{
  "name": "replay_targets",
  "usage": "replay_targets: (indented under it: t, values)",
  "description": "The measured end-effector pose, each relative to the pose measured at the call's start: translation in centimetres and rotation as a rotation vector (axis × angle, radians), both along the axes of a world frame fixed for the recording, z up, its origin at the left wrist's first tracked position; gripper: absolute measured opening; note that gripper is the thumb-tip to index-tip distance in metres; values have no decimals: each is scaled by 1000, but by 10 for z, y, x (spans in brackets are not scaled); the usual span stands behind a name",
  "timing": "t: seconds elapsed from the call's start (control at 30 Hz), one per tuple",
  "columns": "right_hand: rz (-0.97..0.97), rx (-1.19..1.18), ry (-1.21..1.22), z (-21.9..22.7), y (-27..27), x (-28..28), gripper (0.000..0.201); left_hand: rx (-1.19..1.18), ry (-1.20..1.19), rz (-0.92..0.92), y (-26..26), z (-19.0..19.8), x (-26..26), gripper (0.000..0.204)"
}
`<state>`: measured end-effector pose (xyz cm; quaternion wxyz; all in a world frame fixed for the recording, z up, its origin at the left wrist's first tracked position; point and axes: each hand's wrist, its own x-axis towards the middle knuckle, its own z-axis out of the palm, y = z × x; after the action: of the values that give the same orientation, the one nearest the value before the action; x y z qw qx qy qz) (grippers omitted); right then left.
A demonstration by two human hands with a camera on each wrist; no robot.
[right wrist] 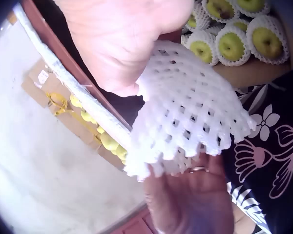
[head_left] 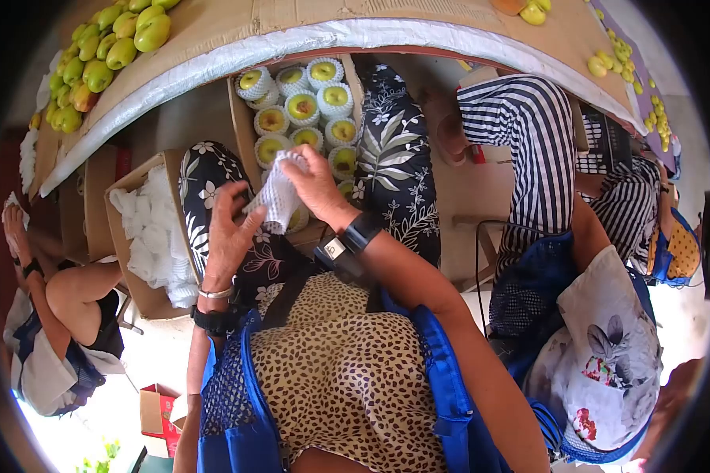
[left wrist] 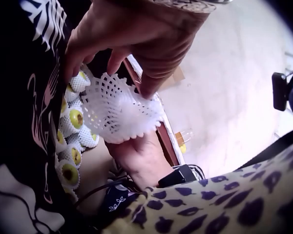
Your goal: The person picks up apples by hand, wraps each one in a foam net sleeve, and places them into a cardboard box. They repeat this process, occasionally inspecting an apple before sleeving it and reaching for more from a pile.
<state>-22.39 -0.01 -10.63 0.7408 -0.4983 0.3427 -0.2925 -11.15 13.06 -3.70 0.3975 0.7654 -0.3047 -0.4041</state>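
My right hand (head_left: pixel 320 189) grips a white foam net sleeve (head_left: pixel 276 195) above my lap, its fingers curled over the upper end. The sleeve flares wide at its other end, and no fruit shows inside it. My left hand (head_left: pixel 227 240) is at that flared end, fingers spread apart and thumb touching the rim. In the right wrist view, the left hand (right wrist: pixel 190 195) reaches under the scalloped edge. Just beyond the hands, between the knees, a cardboard box (head_left: pixel 241 130) holds yellow-green fruit (head_left: pixel 301 108) in the same kind of foam nets.
Left of my leg, an open carton (head_left: pixel 126 272) is filled with loose foam nets (head_left: pixel 151 225). Bare fruit (head_left: pixel 106 54) lies heaped on the cardboard-covered table (head_left: pixel 292 17) ahead. One person in striped trousers (head_left: pixel 528 142) sits close on my right; another person (head_left: pixel 63 315) sits at left.
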Motion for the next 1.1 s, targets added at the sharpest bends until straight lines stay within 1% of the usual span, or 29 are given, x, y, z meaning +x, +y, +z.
replay_targets:
  t: [0.03, 0.07, 0.17, 0.2, 0.3, 0.33, 0.43, 0.47, 0.57, 0.67, 0.77, 0.8, 0.9, 0.93, 1.03, 1.07, 1.1]
  values:
    - [33, -126, 68, 8, 1, -2, 19, -60, -189, -31, -2, 3, -2, 57]
    - [109, -170, 112, 19, 2, -3, 21, -117, -379, -63, -4, 6, -4, 63]
    - [101, -263, 33, 39, 14, 1, 24, -122, -67, -86, -9, 13, -3, 77]
    - [118, -218, -21, 45, 15, 1, 24, -134, -35, -105, -10, 9, -4, 80]
    - [253, -261, -74, 60, 13, -1, 24, -90, 369, -77, -11, 11, -9, 81]
    - [310, -280, -30, 63, 13, -2, 21, -160, 365, -46, -13, 18, -16, 67]
    - [264, -300, -56, 62, 20, 4, 18, 87, 301, -211, -10, 21, -13, 46]
    - [196, -291, -152, 61, 24, 8, 22, -4, 463, -112, -10, 25, -20, 29]
    - [180, -241, -178, 40, 29, 14, 22, 102, 570, -114, -6, 8, -17, 30]
    - [66, 281, -314, 57, 30, 14, 21, 5, 609, -65, -2, -4, -19, 30]
    - [66, 290, -357, 45, 26, 12, 20, -2, 810, -17, -6, 1, -27, 26]
    - [15, 335, -320, 46, 28, 14, 20, 35, 656, -170, -8, -5, -26, 22]
    - [-24, 433, -309, 42, 22, 15, 20, 95, 786, -115, -11, -3, -28, 21]
    - [-30, 425, -301, 43, 23, 15, 17, 171, 614, -146, -13, -8, -31, 12]
    - [42, 234, -280, 48, 25, 16, 16, 218, 507, -163, -13, -25, -35, 12]
    - [76, 165, -288, 45, 26, 19, 16, 190, 491, -184, -15, -33, -35, 12]
    - [75, 182, -273, 50, 24, 19, 16, 178, 435, -226, -19, -28, -35, 13]
